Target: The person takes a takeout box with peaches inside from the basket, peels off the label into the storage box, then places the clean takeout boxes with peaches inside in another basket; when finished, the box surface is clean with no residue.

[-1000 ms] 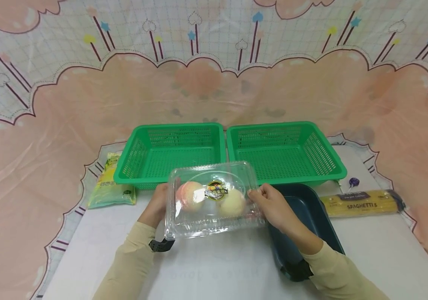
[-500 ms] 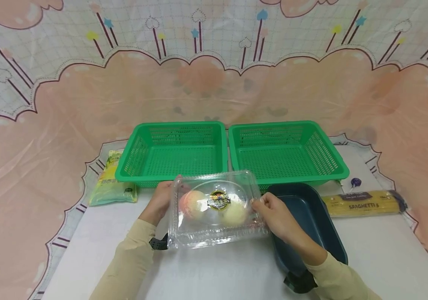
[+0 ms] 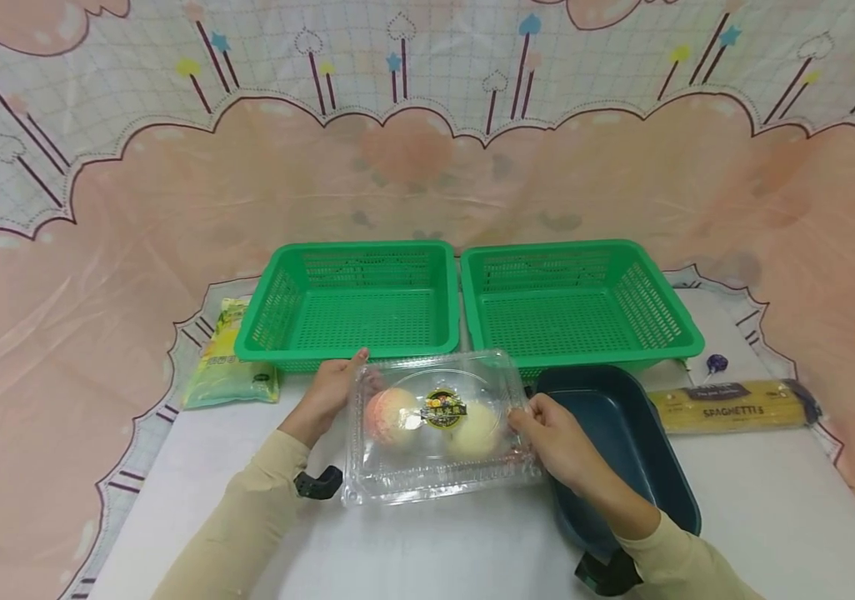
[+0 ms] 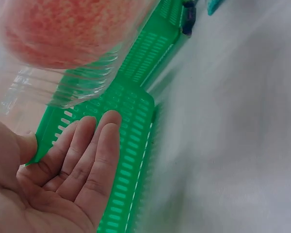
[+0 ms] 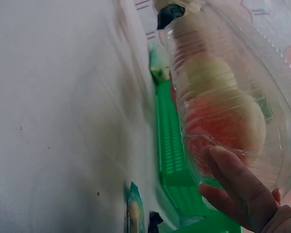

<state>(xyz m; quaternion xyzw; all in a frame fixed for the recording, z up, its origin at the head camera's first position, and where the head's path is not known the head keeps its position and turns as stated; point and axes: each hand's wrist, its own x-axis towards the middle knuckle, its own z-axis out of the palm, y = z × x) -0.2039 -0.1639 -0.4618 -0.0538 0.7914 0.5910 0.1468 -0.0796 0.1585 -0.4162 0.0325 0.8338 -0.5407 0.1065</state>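
Note:
A clear plastic clamshell box [image 3: 438,467] with a colourful sticker holds a pink peach [image 3: 390,414] and a pale peach [image 3: 476,429]. It sits low over the white table, in front of two green baskets. My left hand [image 3: 330,392] lies against the box's left end, and in the left wrist view its fingers [image 4: 99,141] are straight beneath the box [image 4: 77,82]. My right hand [image 3: 551,433] grips the box's right edge, with fingers [image 5: 237,189] under the box [image 5: 233,63] in the right wrist view.
The left green basket [image 3: 356,304] and the right green basket [image 3: 573,300] stand side by side behind the box. A dark blue tray [image 3: 630,442] lies under my right forearm. A spaghetti pack [image 3: 735,406] and a lollipop [image 3: 714,363] are at the right, a yellow-green bag [image 3: 228,367] at the left.
Both hands have lowered the box toward the table and shifted it slightly right. The left hand's fingers have slackened at the box's end.

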